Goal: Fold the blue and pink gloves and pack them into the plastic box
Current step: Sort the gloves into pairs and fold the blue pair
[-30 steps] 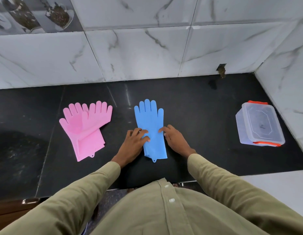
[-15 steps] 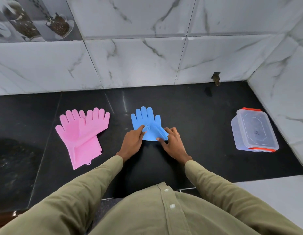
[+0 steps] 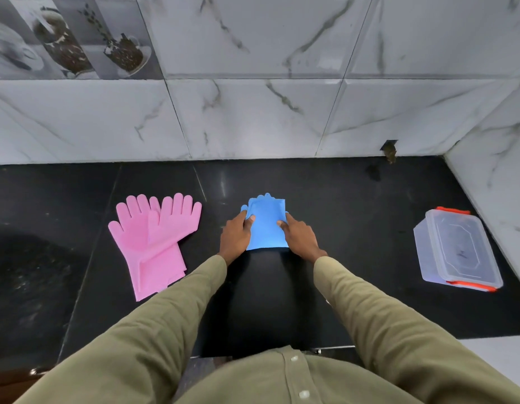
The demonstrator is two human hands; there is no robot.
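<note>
A: What is lying farthest left on the black counter [image 3: 354,217]?

B: The pink gloves [image 3: 153,237] are lying flat there, one overlapping the other, fingers pointing toward the marble wall tiles [image 3: 253,118]. Nothing is touching them.

A: And moving toward the middle?

B: The left hand [image 3: 235,236] is resting at the left edge of the blue gloves [image 3: 266,225], its thumb pressing on top while the fingers are curling around that edge (so it is pinching the fold). The blue gloves are sitting doubled over, cuff end lying over the finger end, with a few fingertips peeking out at the far edge. I cannot tell whether that bundle is one glove or two.

A: The other side?

B: The right hand [image 3: 299,239] is gripping the right edge of the same bundle, thumb pressing down on the top, fingers wrapping the side. Olive sleeves [image 3: 378,313] are covering both arms.

A: And farthest right?

B: The plastic box [image 3: 456,249] is standing near the side wall, well apart from the hands, its clear lid sitting on it and orange clips showing at both ends.
</note>
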